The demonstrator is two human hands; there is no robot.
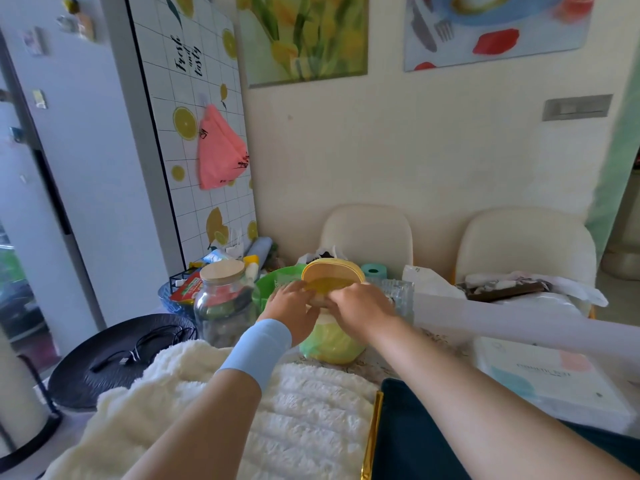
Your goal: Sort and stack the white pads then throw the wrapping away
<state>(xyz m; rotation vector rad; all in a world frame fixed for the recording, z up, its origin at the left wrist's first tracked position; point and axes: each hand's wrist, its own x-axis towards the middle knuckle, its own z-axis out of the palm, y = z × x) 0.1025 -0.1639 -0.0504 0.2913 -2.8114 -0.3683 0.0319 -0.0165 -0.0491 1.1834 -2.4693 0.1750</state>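
A small bin [332, 344] lined with a yellow-green bag stands at the middle of the table, its yellow lid [332, 271] tipped up. Both my hands meet over its mouth. My left hand [291, 306], with a light blue wristband, and my right hand [360, 310] hold a small pale crumpled piece, seemingly the wrapping [317, 301], right at the opening. My right fingertips are hidden behind the hand. A flat white pack [554, 379] with pastel print lies at the right on the table.
A fluffy cream cloth [277, 410] lies in front of me. A glass jar [223, 303] with a wooden lid, a green bowl [273, 282] and a black round tray [114, 355] with a cable are to the left. Two cream chairs [367, 233] stand behind the table.
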